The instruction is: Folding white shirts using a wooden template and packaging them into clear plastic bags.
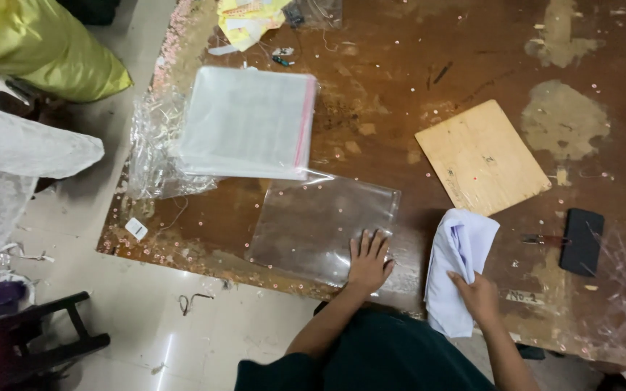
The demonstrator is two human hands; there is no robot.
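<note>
White cloth point(460, 268) is gripped in the right hand point(477, 293), not yet bagged; the left hand point(368, 262), fingers spread, presses an empty clear bag point(320, 221) flat on the tabletop point(400, 72).

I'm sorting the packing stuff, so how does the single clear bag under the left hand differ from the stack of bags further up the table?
The single clear bag lies flat, empty and see-through, pinned by the left hand. The stack of bags is thick, looks milky white, shows a pink strip along one edge, and nobody touches it. Both are rectangular plastic on the brown table.
</note>
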